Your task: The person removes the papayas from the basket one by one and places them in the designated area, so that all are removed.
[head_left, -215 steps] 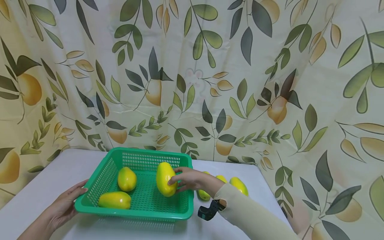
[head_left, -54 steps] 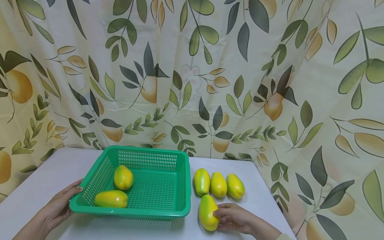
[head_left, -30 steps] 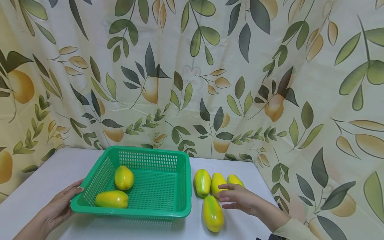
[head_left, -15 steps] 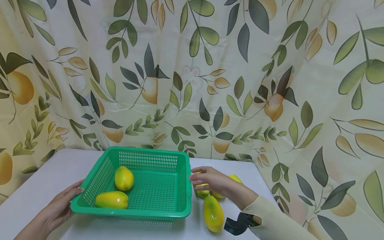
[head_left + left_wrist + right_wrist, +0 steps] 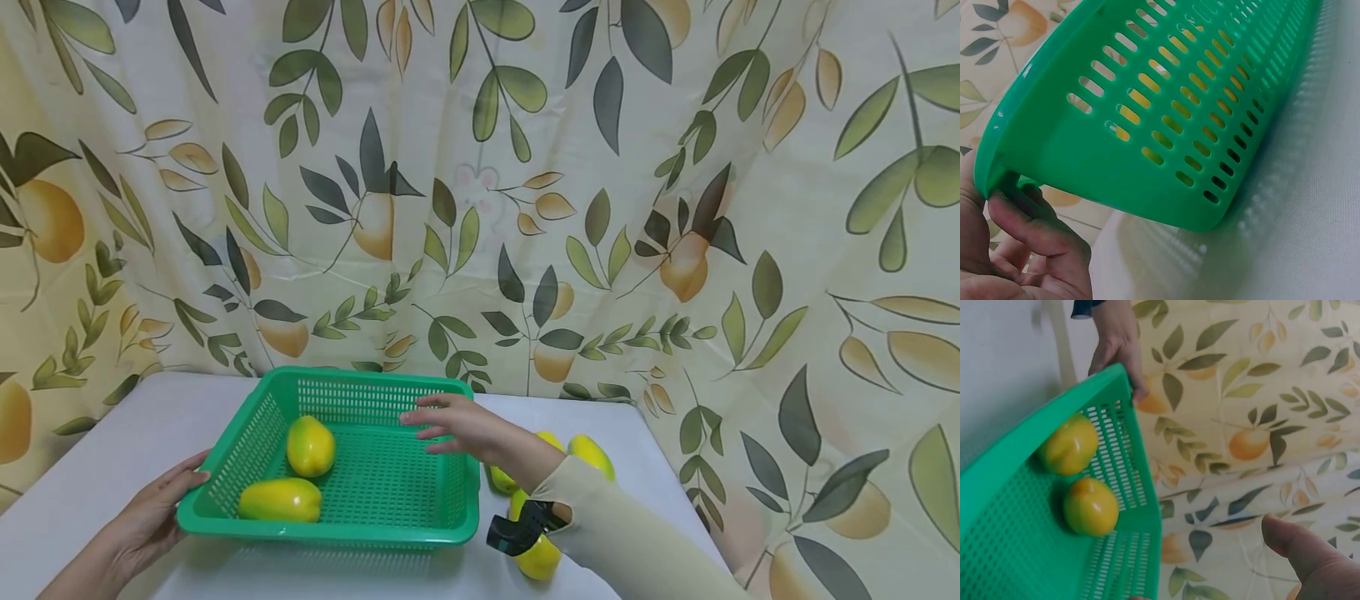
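Observation:
A green plastic basket holds two yellow-green papayas at its left side, one upright papaya and one lying papaya. My left hand grips the basket's left rim. In the left wrist view that hand has its fingers curled under the rim. My right hand hovers over the basket's right part, fingers spread, holding nothing. The right wrist view shows its thumb away from the basket and both papayas inside. Several papayas lie right of the basket, partly hidden by my right arm, among them a front papaya.
The white-covered table lies beneath everything. A curtain with fruit and leaf print hangs close behind the table. Another papaya shows beyond my right forearm. A dark wrist device sits on my right wrist.
Earlier my right hand held a papaya over the basket, then set it on the table at the right and let go. Since then it has moved left over the basket. My left hand stays.

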The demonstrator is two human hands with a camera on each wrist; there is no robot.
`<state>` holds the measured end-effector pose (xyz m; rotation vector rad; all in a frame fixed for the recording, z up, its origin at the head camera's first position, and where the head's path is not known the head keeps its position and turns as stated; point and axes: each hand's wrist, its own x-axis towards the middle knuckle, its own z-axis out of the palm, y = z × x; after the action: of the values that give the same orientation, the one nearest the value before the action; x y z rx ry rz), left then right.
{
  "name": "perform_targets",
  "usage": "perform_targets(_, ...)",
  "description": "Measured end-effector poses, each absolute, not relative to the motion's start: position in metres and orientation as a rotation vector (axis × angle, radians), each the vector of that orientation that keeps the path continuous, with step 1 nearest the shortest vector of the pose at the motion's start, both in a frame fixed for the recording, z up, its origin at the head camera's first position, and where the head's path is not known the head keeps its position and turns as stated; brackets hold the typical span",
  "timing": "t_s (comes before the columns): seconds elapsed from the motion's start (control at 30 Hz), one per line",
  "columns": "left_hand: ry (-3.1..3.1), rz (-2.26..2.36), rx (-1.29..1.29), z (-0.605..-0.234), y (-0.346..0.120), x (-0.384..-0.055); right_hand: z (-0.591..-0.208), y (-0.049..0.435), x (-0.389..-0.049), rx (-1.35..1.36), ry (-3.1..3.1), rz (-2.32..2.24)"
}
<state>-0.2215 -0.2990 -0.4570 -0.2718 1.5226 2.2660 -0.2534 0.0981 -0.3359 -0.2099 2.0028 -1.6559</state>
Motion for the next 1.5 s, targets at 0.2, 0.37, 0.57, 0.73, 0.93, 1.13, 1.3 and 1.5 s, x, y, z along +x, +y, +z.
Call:
perform_targets(0.2, 1.524, 2.276, -0.274, -0.455, -0.297, -0.222, -0.342, 0.077, -0.262, -0.247, 2.032, -1.632)
perform_targets(0.37, 1.520, 2.272, -0.276, -0.456, -0.297, -0.222, -0.354, 0.061, -0.275, -0.239, 2.064, -1.604)
perform_targets(0.57, 1.521, 2.268, -0.289, -0.456, -0.298, -0.222, -0.364, 0.039, -0.288, -0.200, 2.095, -1.595)
perform_targets(0.73, 1.518, 2.266, -0.267, -0.455, -0.297, -0.222, -0.371, 0.022, -0.294, -0.142, 2.106, -1.616)
perform_targets(0.93, 1.524, 2.259, -0.283, -0.455, -0.297, -0.223, -0.383, 0.011, -0.298, -0.107, 2.073, -1.639)
perform_targets(1.13, 1.533, 2.253, -0.293, -0.458, -0.297, -0.223, -0.396, 0.003, -0.304, -0.069, 2.095, -1.680)
perform_targets(1.3, 1.506, 2.270, -0.292, -0.460, -0.297, -0.221, -0.408, -0.002, -0.309, -0.026, 2.088, -1.732)
perform_targets(1.5, 1.509, 2.269, -0.283, -0.459, -0.298, -0.223, -0.420, -0.007, -0.316, 0.003, 2.121, -1.749)
